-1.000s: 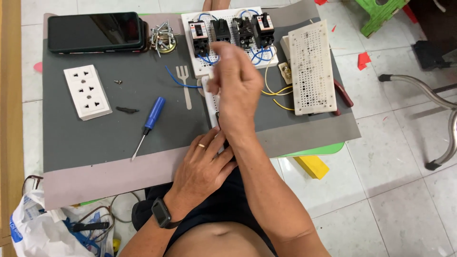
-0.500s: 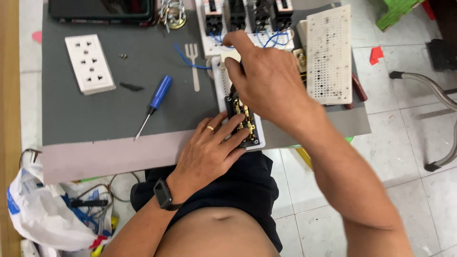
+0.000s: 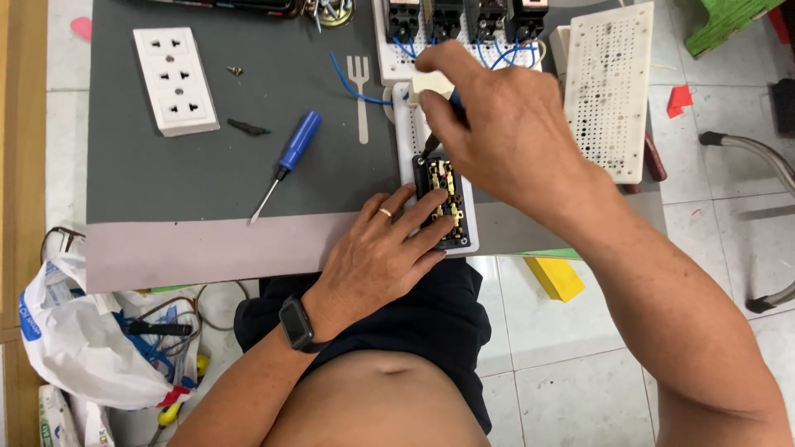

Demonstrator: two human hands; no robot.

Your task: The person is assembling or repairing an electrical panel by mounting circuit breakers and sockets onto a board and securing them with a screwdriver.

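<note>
At the near edge of the grey tabletop (image 3: 207,182) lies an opened socket strip (image 3: 445,203), its brass contacts facing up. The left hand (image 3: 377,252) presses flat on the strip's left side, fingers spread rather than closed, seemingly to keep it from sliding. The right hand (image 3: 497,124) has its grip closed around a small screwdriver whose tip meets the strip's far end. Left of the strip a blue-handled screwdriver (image 3: 286,161) lies unused; further left, a white socket plate (image 3: 175,80).
</note>
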